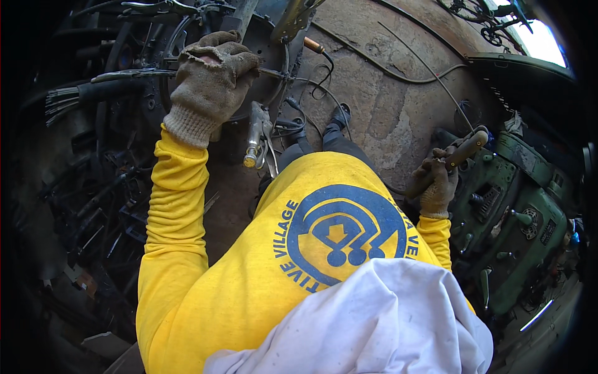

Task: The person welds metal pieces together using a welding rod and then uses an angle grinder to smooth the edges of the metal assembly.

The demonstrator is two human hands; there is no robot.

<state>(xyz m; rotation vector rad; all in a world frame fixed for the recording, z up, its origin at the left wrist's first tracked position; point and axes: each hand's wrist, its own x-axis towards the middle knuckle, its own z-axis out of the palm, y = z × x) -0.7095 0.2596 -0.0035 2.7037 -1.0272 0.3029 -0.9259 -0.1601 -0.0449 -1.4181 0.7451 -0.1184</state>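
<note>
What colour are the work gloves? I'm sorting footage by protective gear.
Dirty tan-brown knit, worn and frayed, on both the left hand and right hand; the head view shows the left one best.

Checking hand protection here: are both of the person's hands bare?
No, the left hand and the right hand both wear worn knit work gloves.
</note>
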